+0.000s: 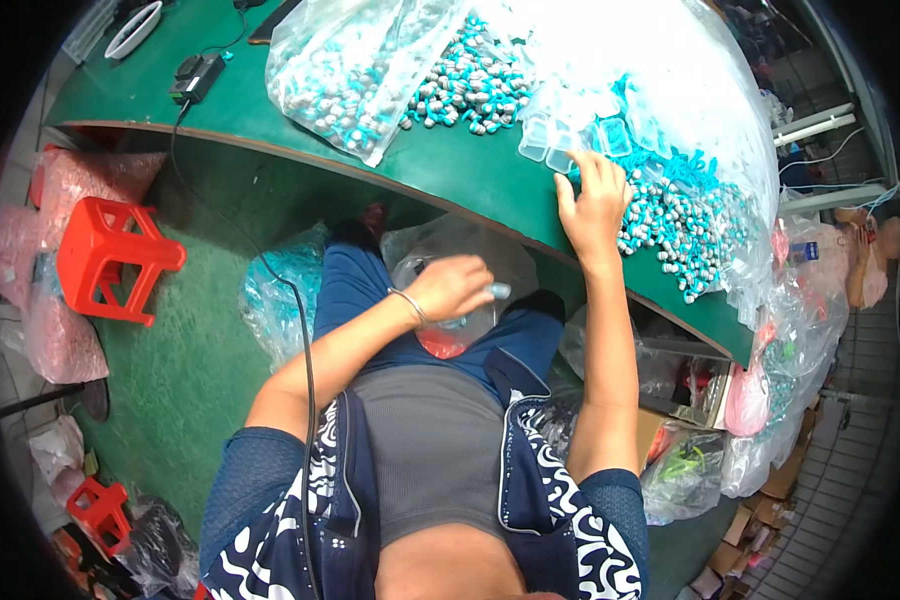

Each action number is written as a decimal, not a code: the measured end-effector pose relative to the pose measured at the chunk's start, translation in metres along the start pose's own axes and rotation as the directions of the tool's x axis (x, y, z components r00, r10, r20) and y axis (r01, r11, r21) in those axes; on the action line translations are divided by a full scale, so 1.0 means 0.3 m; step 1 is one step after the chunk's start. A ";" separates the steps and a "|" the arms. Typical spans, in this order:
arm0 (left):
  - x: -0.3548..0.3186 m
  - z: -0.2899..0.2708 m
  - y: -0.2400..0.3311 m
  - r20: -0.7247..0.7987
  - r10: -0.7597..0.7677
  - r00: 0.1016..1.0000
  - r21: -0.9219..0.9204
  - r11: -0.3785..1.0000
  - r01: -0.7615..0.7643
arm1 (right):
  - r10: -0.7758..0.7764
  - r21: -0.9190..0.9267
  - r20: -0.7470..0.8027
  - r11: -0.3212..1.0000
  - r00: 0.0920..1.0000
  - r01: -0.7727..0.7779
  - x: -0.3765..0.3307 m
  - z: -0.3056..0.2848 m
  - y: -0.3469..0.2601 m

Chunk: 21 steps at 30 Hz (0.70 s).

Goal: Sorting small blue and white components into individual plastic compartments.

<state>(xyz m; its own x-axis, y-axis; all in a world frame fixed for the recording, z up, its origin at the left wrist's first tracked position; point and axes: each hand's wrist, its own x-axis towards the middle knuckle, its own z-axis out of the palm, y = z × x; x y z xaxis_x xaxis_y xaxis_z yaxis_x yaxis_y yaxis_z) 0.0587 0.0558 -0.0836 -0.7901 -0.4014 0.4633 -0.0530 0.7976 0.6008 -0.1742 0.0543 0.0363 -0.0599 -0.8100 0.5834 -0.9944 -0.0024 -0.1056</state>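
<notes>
green tabletop [470, 168] bears clear square-cornered plastic boxes [536, 138] just ahead-left of the right hand [596, 203] (the nearer), its fingers parted; the left hand [452, 289] pinches a small pale-blue piece [500, 291] above the lap [355, 285].

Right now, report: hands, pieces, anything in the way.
Left hand holding small translucent piece. Right hand at clear plastic boxes, grip unclear. Black cable crossing left forearm.

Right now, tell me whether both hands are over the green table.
No: the right hand is over the green table, but the left hand is off it, above the person's lap.
</notes>
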 end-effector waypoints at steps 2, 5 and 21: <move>-0.076 0.126 -0.061 0.213 -0.096 0.972 0.087 0.993 0.079 | -0.021 -0.162 -0.057 0.987 0.998 0.012 0.051 0.043 -0.006; -0.156 0.285 -0.163 0.412 -0.240 0.879 0.212 0.963 0.164 | 0.010 -0.128 0.080 0.992 0.997 0.000 0.090 0.067 0.028; -0.124 0.337 -0.183 0.527 -0.206 0.825 0.165 0.977 0.139 | -0.126 0.118 0.124 0.987 0.984 0.111 -0.060 -0.043 -0.171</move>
<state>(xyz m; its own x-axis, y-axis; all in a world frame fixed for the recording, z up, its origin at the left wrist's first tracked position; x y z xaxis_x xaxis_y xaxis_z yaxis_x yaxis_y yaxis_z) 0.0293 0.0724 -0.1997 -0.9624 -0.2580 -0.0850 -0.2618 0.7974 0.5437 -0.1232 0.0765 0.0416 0.0767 -0.8698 0.4873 -0.9776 -0.1617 -0.1348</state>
